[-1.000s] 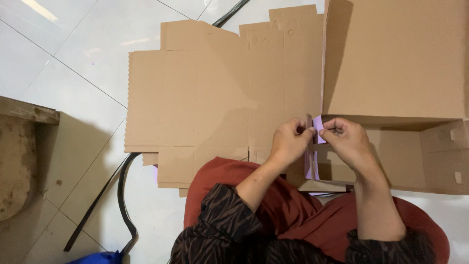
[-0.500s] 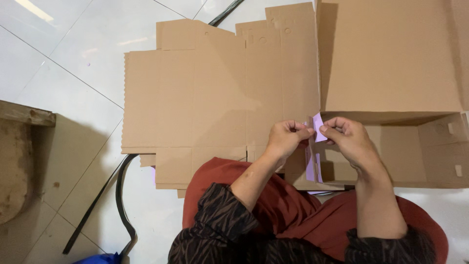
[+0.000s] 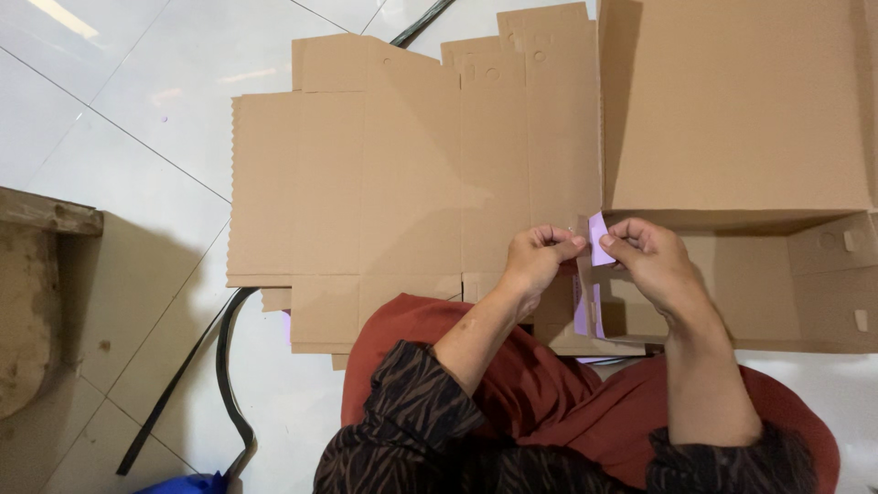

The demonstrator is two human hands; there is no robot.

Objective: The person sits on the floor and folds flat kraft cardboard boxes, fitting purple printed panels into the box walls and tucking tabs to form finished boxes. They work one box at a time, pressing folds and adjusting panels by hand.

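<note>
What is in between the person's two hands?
In the head view, a small purple paper strip sits between the left hand and the right hand, pinched by the fingertips of both, above the brown cardboard.

A small lilac paper slip (image 3: 596,240) stands upright, pinched at its edges above flat brown cardboard (image 3: 412,174).

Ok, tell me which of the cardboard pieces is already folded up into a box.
The box at the right, behind the right hand: its walls stand up around a hollow. The sheet left of it lies flat on the floor.
</note>
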